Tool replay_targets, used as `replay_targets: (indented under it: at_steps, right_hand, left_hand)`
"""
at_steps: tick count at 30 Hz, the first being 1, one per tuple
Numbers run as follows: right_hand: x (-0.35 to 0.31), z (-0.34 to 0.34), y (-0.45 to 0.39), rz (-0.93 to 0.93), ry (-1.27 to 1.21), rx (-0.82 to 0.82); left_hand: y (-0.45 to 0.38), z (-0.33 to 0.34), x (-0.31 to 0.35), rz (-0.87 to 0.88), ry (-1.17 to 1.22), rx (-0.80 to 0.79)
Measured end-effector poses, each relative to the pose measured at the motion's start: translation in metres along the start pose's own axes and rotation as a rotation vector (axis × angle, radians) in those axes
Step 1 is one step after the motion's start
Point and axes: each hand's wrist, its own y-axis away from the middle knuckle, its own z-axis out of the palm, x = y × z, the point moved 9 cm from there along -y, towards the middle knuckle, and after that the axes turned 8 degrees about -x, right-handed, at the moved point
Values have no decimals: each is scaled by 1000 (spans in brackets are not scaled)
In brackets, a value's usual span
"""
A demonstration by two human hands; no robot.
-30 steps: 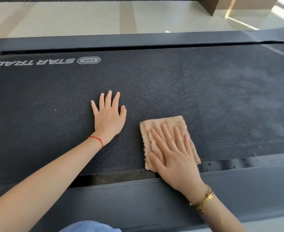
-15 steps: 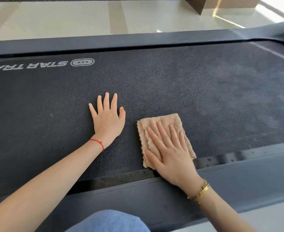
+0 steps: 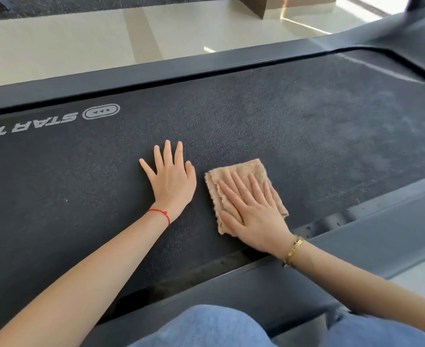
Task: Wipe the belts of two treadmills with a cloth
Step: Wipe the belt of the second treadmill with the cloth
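Note:
A dark treadmill belt (image 3: 294,126) with white STAR TRAC lettering (image 3: 43,123) fills the view. A folded beige cloth (image 3: 241,171) lies on the belt near its front edge. My right hand (image 3: 254,211) presses flat on the cloth with straight fingers and covers its lower half. My left hand (image 3: 171,179) rests flat on the bare belt just left of the cloth, fingers spread.
Grey side rails run along the far edge (image 3: 181,68) and the near edge (image 3: 371,236) of the belt. Pale tiled floor (image 3: 81,41) lies beyond, with a dark block (image 3: 256,6) at the top. My knees in blue jeans (image 3: 206,326) are at the bottom.
Both hands keep their flat poses. The cloth under my right hand has slid slightly away from the near edge, and the view has tilted and moved rightward, hiding more of the lettering.

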Motion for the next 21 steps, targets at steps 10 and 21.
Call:
replay_targets:
  at_steps: [10, 21]
  right_hand:
    - [135, -42, -80, 372, -129, 24]
    - [122, -40, -112, 53, -42, 48]
  left_hand:
    - [-43, 14, 46, 21, -20, 32]
    - [-66, 23, 49, -63, -28, 52]
